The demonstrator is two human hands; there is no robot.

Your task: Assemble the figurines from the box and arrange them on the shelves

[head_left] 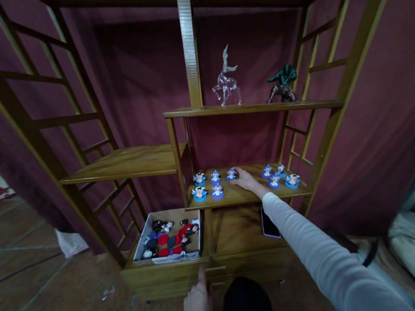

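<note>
My right hand [244, 180] reaches to the lower right shelf, its fingers closed around a small purple-and-white figurine [231, 174] that stands on the shelf's back row. To its left are similar figurines, among them a purple one [217, 191] and a blue-based one [199, 194]. Another group, with a blue-based figurine [292, 180], stands at the shelf's right end. My left hand [197, 306] is low in front of the drawer, over my leg; its index finger points forward and it holds nothing.
A white box [200, 233] with red and black figurines sits at the lower left. A phone [269, 223] lies on the bottom board. Above stand a clear glass deer [225, 83] and a dark green figure [283, 81]. Wooden uprights [188, 42] divide the cabinet.
</note>
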